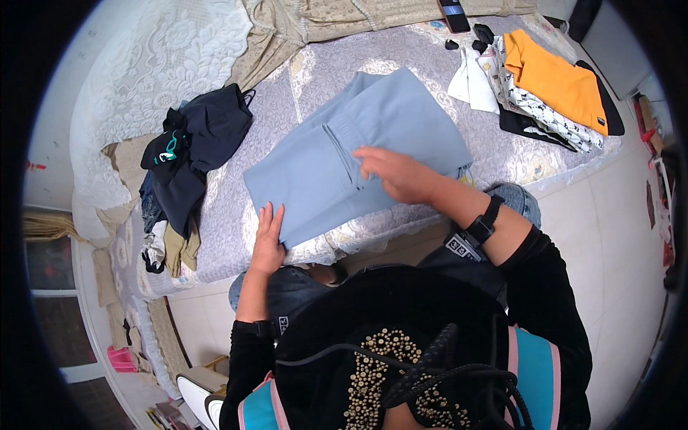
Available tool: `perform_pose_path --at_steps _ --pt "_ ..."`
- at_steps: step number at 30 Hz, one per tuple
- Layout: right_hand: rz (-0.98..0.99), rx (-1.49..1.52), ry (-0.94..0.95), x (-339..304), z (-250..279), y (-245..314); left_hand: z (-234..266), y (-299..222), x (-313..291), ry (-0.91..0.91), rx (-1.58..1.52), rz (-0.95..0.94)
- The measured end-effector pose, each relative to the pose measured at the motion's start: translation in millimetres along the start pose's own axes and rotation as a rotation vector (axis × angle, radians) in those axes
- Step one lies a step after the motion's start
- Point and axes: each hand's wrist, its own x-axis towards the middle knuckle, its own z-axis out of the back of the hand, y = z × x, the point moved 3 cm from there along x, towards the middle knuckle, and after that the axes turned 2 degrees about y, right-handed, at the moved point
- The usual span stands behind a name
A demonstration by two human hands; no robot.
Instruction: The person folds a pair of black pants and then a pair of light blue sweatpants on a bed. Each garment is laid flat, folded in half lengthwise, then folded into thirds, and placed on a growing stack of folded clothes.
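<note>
Light blue trousers [308, 172] lie partly folded across the bed, with a gathered waistband and a slit-like edge near their middle. My left hand [268, 240] rests flat on their near left corner, fingers stretched out. Over the middle of the cloth is my right hand [401, 175], its fingers curled in and the index finger pointing left beside the slit. Whatever may be between its fingertips is hidden.
A loose heap of dark clothes [208, 129] lies at the left. At the far right are a stack of folded clothes topped by an orange shirt [552, 79], a white cloth [473, 82] and a phone [454, 16]. A lace cover [165, 64] drapes the far left.
</note>
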Motion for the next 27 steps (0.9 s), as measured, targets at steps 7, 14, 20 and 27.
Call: perform_pose_path --at_steps 7,14,20,27 --pt "-0.032 -0.242 0.163 3 -8 3 42 -15 28 0.072 -0.137 -0.050" --pt "-0.219 -0.553 -0.179 22 12 1 22 -97 115 -0.162 -0.002 -0.287" --pt "-0.538 -0.569 0.197 8 -15 -27 -9 -155 181 -0.068 0.063 -0.422" --pt "-0.644 -0.656 0.371 -6 17 0 -9 -179 210 0.020 0.203 -0.316"
